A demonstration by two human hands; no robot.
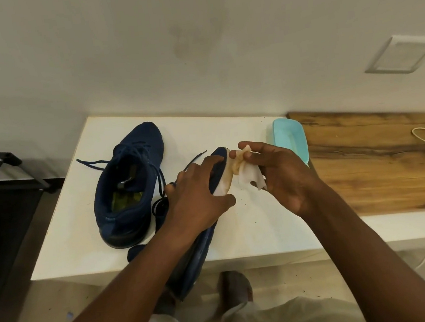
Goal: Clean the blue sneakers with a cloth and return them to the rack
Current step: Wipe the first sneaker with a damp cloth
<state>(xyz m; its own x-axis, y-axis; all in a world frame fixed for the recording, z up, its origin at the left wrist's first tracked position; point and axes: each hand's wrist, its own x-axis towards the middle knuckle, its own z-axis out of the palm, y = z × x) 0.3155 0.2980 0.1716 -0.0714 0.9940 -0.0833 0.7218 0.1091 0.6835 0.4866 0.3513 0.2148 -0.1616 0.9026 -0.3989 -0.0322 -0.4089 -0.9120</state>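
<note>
- Looking down through the head view: the left hand (199, 191) clamps over the upper of one blue sneaker (201, 243), which is tipped on its side so the pale sole edge (225, 178) faces the other hand. Probable reason: the tilt exposes the dirty rim for wiping, and the grip stops the shoe from sliding.
- The right hand (284, 177) is closed around a crumpled white cloth (246, 173), pinched between thumb and fingers and pressed to the toe end of that sole. The cloth shows a brownish stain where it meets the shoe, so dirt appears to be coming off.
- The held sneaker's heel overhangs the near edge of the white table (260, 224), toward the person's lap; that likely brings the toe into easy reach.
- The second sneaker (130, 185) stands upright just to the left, laces loose, untouched by either hand. Whether it is already clean I cannot tell.
- A teal lid or dish (290, 139) lies behind the right hand; contents not visible.
- A dark rack (2, 188) stands at far left, well apart from both shoes, its visible shelves bare. Return step not yet done.
- Judgement: mid-cleaning, first stage of the task.
</note>
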